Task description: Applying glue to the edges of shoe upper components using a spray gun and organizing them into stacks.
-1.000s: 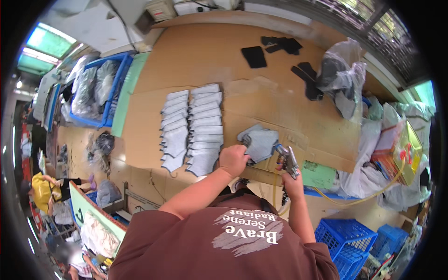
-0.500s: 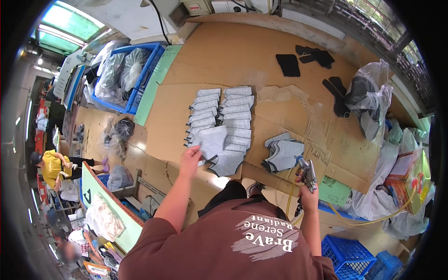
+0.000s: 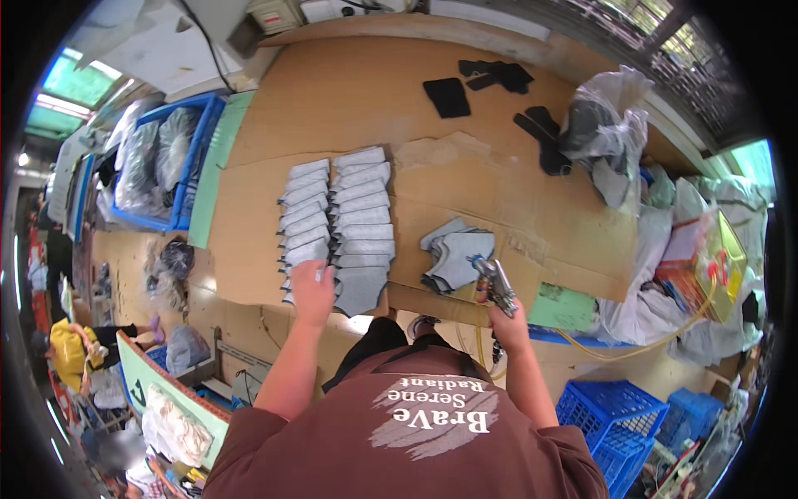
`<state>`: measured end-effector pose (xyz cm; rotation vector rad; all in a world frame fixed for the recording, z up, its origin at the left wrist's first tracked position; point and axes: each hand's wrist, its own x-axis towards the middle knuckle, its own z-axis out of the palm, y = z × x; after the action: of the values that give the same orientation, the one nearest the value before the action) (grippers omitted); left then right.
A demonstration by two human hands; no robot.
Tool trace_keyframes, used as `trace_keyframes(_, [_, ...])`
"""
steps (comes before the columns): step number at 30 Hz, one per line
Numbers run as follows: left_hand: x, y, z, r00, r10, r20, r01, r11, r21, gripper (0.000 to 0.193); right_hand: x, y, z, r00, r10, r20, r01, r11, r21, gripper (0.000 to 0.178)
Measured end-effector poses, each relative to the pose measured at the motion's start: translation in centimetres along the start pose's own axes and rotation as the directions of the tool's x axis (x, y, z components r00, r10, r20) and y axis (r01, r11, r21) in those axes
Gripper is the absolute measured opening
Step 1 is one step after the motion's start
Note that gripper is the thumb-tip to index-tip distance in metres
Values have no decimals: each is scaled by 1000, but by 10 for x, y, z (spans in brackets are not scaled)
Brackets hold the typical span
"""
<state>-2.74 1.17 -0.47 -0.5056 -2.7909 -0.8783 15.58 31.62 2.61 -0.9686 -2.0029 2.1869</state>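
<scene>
My left hand (image 3: 312, 293) rests on the near end of a left column of overlapping grey fabric pieces (image 3: 306, 223), thumb apart from the fingers. Beside it runs a right column of similar grey pieces (image 3: 364, 218); its nearest piece lies fully exposed. My right hand (image 3: 509, 321) is closed around a metal spray gun (image 3: 499, 287) with a blue nozzle. That nozzle points over a small loose stack of grey fabric pieces (image 3: 461, 258) on the cardboard. A yellow hose (image 3: 459, 333) hangs below the gun.
Cardboard (image 3: 332, 100) covers the table. Black pieces (image 3: 447, 97) and a plastic bag (image 3: 603, 133) lie at the far right. A blue crate (image 3: 179, 166) of bagged goods stands left. Blue baskets (image 3: 611, 416) sit on the floor at right. A person in yellow (image 3: 71, 349) is at far left.
My left hand has set the grey piece it held onto the left column and let go. The whole view has shifted, so the table appears further left. The spray gun stays in my right hand.
</scene>
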Motion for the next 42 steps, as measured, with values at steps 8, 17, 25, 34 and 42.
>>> trace_keyframes(8, [9, 129, 98, 877, 383, 289, -292, 904, -313, 23, 9, -10, 14, 999, -26, -33, 26, 1000, -6, 33])
trace_keyframes(17, [11, 143, 102, 851, 212, 480, -172, 977, -128, 28, 21, -9, 21, 1000, 30, -7, -30, 999, -16, 23])
trace_keyframes(25, [10, 144, 103, 860, 223, 459, -171, 973, -153, 28, 21, -7, 16, 998, 51, -26, -50, 997, 56, 24])
trace_keyframes(34, [11, 144, 101, 866, 214, 451, -146, 973, -181, 26, 18, 6, -2, 984, -11, -177, 23, 998, 64, 24])
trace_keyframes(42, [18, 118, 76, 868, -110, 484, 340, 844, -416, 14, 10, -8, -2, 994, 18, -103, -17, 1000, 14, 26])
